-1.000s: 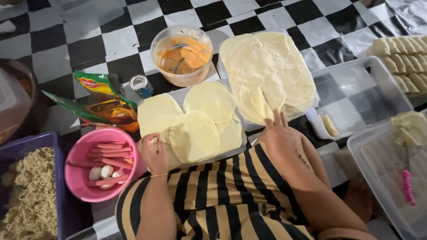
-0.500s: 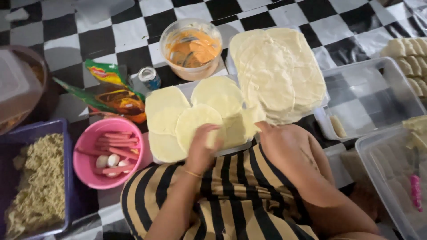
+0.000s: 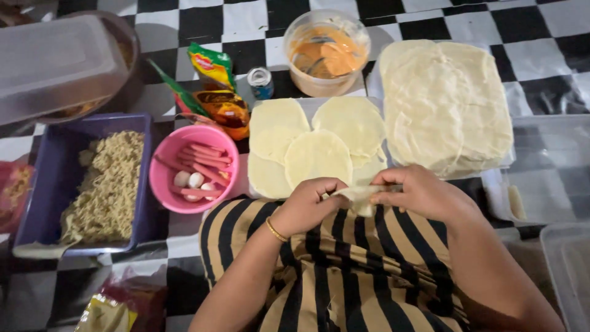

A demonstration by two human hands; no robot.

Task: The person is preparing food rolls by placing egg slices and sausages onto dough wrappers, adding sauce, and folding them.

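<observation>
Two hands: both meet at lower centre of the frame, over a lap in black and tan striped cloth.
Left hand: fingers curled in, tips pinching the left end of a wrapper; a thin gold bangle circles the wrist.
Right hand: fingers bent, thumb and fingertips gripping the right end of the same wrapper.
Wrapper: pale, thin, soft sheet, folded or bunched between the two hands, just below the tray's near edge.
Tray: at centre, a flat pale tray bearing round, smooth, cream discs of dough that overlap one another.
Stack: upper right, a thick pile of larger wrappers, matte and wrinkled, with uneven edges.
Tub: top centre, a round clear plastic tub with orange sauce smeared inside.
Pink bowl: left of the tray, glossy round plastic, holding red sausage strips and small white eggs.
Blue box: far left, rectangular plastic, filled with tangled, curly yellow noodles.
Sachets: upper left of the tray, shiny green and orange packets beside a small can.
Clear boxes: right edge, see-through rectangular plastic.
Floor: black and white checks, smooth.
</observation>
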